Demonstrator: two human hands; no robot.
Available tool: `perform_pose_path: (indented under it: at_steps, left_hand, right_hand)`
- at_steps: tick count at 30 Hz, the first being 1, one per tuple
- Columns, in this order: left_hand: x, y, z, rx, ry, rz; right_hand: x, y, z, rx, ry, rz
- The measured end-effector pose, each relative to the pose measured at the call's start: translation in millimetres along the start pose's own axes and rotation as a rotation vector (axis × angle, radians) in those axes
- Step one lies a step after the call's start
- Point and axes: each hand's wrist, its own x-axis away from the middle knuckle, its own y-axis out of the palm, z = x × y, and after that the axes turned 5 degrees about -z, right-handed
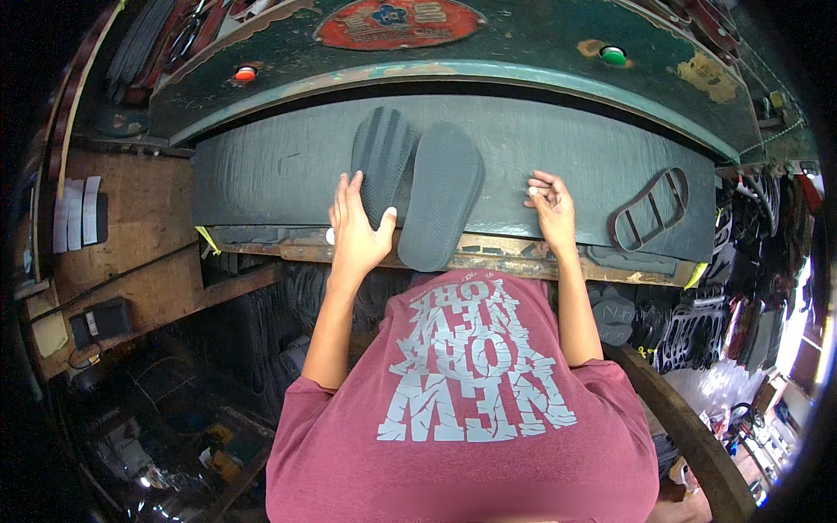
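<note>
**Inspector A:** How is the left hand found?

**Inspector B:** It is laid flat and open, fingers extended and close together, thumb spread to the side. The thumb and palm edge are pressed against the ribbed sole piece, which is lying tread-up on the dark rubber sheet. Nothing is gripped; the sole is only touched along its lower left side.

**Inspector A:** And the right hand?

**Inspector B:** It is held loosely curled, fingers bent inward toward the palm, and is rested on the sheet near the front edge. Nothing is seen to be held in it, and it is kept apart from both soles.

**Inspector A:** Where are the soles placed?

**Inspector B:** The ribbed sole is set at the centre of the sheet, slightly tilted. The smooth sole piece is laid just beside it on the right, touching it, with its heel end overhanging the worn front edge of the worktop.

**Inspector A:** Anything else recorded?

**Inspector B:** A sole-shaped cutting die is noted on the sheet, to the right of the right hand. A red button and a green button are observed on the press head above.
</note>
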Motion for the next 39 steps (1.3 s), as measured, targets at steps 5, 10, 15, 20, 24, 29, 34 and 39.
perform_pose_path:
  at_steps: [5,10,15,20,24,29,34,39]
  left_hand:
    - [24.1,34.4,24.1,0.061,0.17,-0.137]
    - [36.5,53.3,53.6,0.113,0.094,-0.112]
    - [24.7,23.0,51.5,0.313,0.004,-0.157]
    - [13.3,-5.8,29.1,0.753,0.006,0.009]
    - [4.9,-3.3,-10.4,0.49,0.054,0.096]
    - [3.6,40.2,-57.3,-0.144,-0.042,-0.091]
    - [10.9,56.3,-59.2,-0.099,-0.103,0.067]
    - [-1.0,43.5,-38.9,-0.009,-0.284,-0.004]
  right_hand:
    - [-0.5,2.5,-2.4,0.039,0.016,0.002]
    - [-0.4,0.8,0.5,0.015,0.017,0.016]
    - [-0.8,-0.4,2.5,0.013,-0.004,0.008]
    - [-1.1,0.7,2.4,0.034,-0.006,0.012]
    - [-1.2,1.7,2.5,0.029,0.003,0.019]
    - [0.1,1.5,3.2,0.013,0.001,0.021]
    - [0.2,0.6,-0.8,0.033,0.013,-0.003]
    - [-4.4,12.2,-13.2,0.13,0.016,-0.042]
